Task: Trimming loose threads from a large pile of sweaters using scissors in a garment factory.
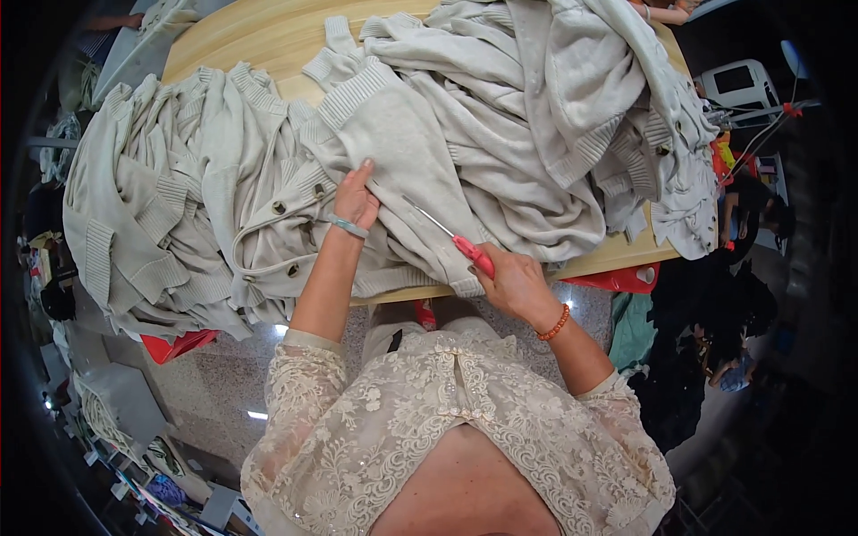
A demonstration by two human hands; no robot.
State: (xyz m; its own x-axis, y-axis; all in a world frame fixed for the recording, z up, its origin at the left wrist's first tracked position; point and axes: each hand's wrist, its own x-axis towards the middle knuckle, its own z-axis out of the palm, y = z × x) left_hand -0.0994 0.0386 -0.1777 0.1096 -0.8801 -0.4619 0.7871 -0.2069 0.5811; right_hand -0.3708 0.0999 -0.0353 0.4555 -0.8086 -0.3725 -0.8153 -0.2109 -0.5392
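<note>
A heap of pale grey knitted cardigans covers the table in front of me. The nearest cardigan (pixel 393 134) lies spread out, its wide ribbed band pointing away from me. My left hand (pixel 357 198) rests on its left side, fingers stretched forward against the knit, so it looks open. My right hand (pixel 517 284) is closed round the red handle of a slim tool (pixel 471 254). The tool's thin metal shaft points up and left over the cloth, its tip near the fabric; the tip's exact shape is too small to tell.
More cardigans lie at the left (pixel 170 205) and in a high pile at the right (pixel 572 89), with dark buttons showing. The wooden table (pixel 241 40) has its near edge just before my body. Red bags (pixel 617 279) sit beneath. Another person's arm (pixel 666 13) reaches in at the far right.
</note>
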